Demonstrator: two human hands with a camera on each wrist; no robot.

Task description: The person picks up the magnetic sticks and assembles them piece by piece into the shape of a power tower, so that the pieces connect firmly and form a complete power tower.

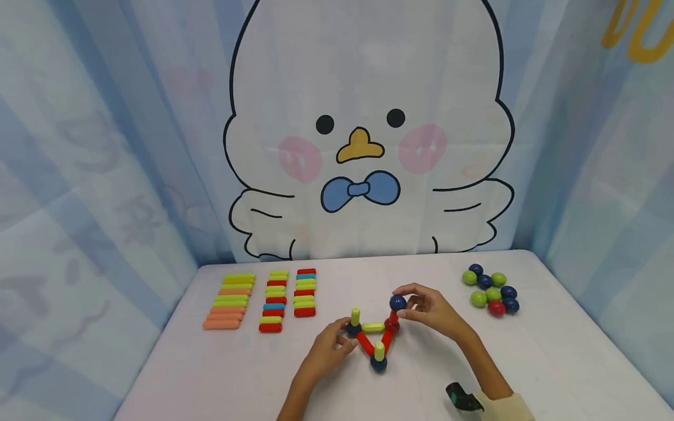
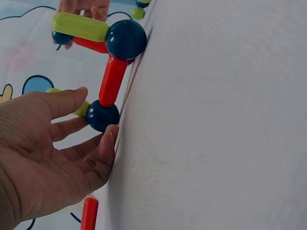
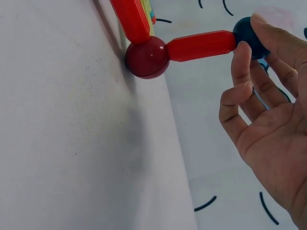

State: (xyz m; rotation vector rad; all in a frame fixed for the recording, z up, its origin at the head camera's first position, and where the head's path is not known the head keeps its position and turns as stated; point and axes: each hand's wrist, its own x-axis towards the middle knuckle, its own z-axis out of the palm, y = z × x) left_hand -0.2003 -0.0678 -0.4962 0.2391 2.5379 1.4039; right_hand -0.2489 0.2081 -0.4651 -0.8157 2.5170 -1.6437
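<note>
A triangle of magnetic rods and balls lies on the table, with red rods and a yellow-green rod between its corners. Upright yellow-green rods stand on the left blue ball and the front blue ball. From the red ball at the right corner rises a red rod, topped by another blue ball. My right hand pinches that top ball between thumb and fingertips. My left hand holds the left corner ball, thumb and fingers curved around it.
Yellow-green and orange long rods lie in a column at the left. Beside them are two columns of shorter rods in red, yellow-green and blue. Loose green, blue and red balls cluster at the back right. A printed curtain hangs behind the table.
</note>
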